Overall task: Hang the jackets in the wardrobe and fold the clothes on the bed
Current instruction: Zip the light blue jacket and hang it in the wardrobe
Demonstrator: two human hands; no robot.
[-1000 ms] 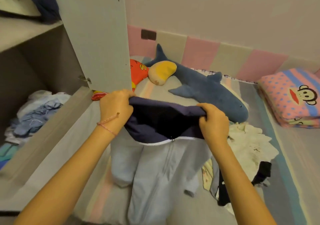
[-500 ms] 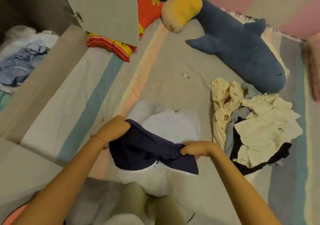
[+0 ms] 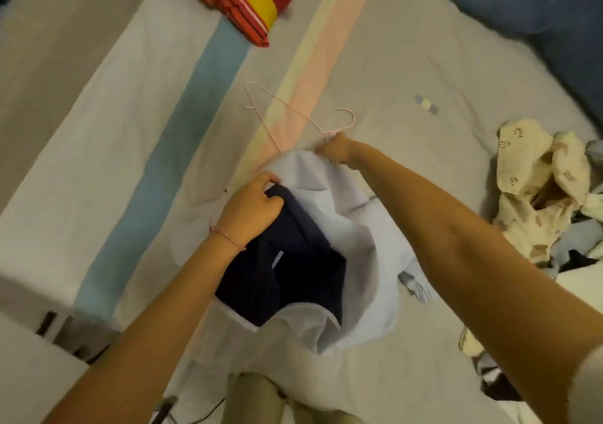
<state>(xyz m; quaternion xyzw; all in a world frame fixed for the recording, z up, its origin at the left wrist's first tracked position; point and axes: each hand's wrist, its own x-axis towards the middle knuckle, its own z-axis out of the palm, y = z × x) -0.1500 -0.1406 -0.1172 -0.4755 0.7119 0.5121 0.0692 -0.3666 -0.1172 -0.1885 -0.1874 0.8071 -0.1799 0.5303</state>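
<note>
The jacket [image 3: 355, 244], pale blue with a navy lining, lies bunched near the bed's [image 3: 391, 65] near edge, under my hands. The pink hanger [image 3: 352, 117] lies just beyond it. My left hand [image 3: 251, 208] is clenched on the navy collar; my right hand [image 3: 336, 148], at the jacket's far edge, has its fingers curled on the hanger's neck below the hook.

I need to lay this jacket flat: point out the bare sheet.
Bare sheet lies left of the pink hanger, between red cushion and jacket, and right of it, toward the blue plush. The clothes pile crowds the right edge.
</note>
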